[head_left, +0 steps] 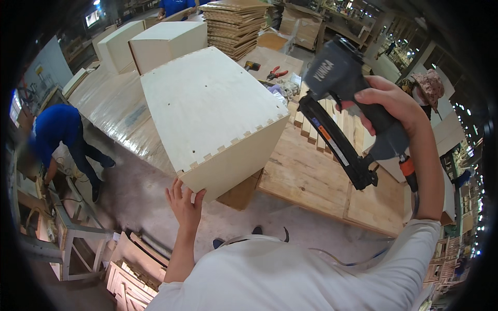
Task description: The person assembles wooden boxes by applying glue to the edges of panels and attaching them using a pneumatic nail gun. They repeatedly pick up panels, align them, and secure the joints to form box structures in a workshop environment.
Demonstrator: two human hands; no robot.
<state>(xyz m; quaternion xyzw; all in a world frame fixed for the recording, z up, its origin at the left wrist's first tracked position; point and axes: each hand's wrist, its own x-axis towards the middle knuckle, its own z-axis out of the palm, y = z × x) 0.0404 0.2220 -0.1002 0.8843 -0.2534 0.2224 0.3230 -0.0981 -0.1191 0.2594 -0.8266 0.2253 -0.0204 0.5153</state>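
My right hand (397, 106) is wrapped round the grip of a black pneumatic nail gun (337, 78), raised to the right of a pale wooden box. Its long magazine slants down over the table, and an air hose with an orange fitting (407, 167) joins the handle's lower end. The wooden box (212, 103) has finger-jointed edges and a few dark fastener holes in its top panel. At its near left corner, my left hand (185, 205) grips the edge, thumb on the front face and fingers round the side.
Beneath the box is a wooden work table (306, 186). Wooden strips (321, 122), red-handled pliers (277, 73) and a drill (252, 66) lie on it. More boxes (168, 44) and stacked panels (233, 26) stand behind. A person in blue (57, 129) bends at the left.
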